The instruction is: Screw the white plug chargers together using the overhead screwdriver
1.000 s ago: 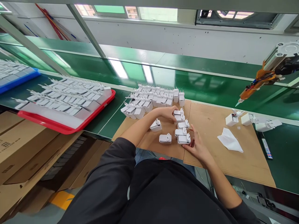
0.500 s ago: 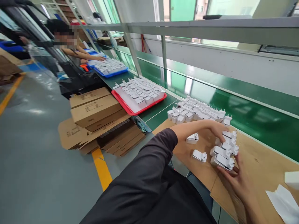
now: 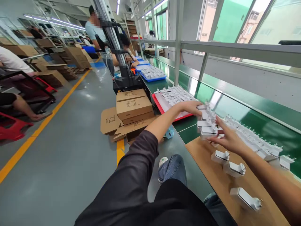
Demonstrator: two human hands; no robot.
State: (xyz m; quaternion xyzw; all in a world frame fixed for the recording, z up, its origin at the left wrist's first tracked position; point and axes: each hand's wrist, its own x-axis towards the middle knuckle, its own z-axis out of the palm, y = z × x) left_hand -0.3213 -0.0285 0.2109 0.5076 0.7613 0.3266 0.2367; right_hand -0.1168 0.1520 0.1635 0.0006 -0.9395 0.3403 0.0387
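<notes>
A short row of white plug-in chargers (image 3: 207, 128) is pressed together between my two hands, above the near corner of the brown cardboard sheet (image 3: 202, 157). My left hand (image 3: 191, 107) is closed on the far end of the row. At the near end, my right hand (image 3: 227, 136) grips the other side with thumb and fingers. Just beyond my left hand is the red tray (image 3: 158, 105), filled with rows of similar chargers. Three loose chargers (image 3: 234, 169) lie apart on the cardboard, and a larger block of chargers (image 3: 254, 135) stands behind my right forearm.
Brown cartons (image 3: 134, 106) are stacked left of the bench. Blue trays (image 3: 154, 78) of chargers sit farther along the green bench (image 3: 235, 103), where a co-worker (image 3: 128, 55) works. A metal shelf frame (image 3: 178, 53) rises behind. Other people are at the far left.
Both hands have carried the row of chargers left, from over the cardboard toward the red tray. My view has turned left, bringing more of the floor and other people into sight.
</notes>
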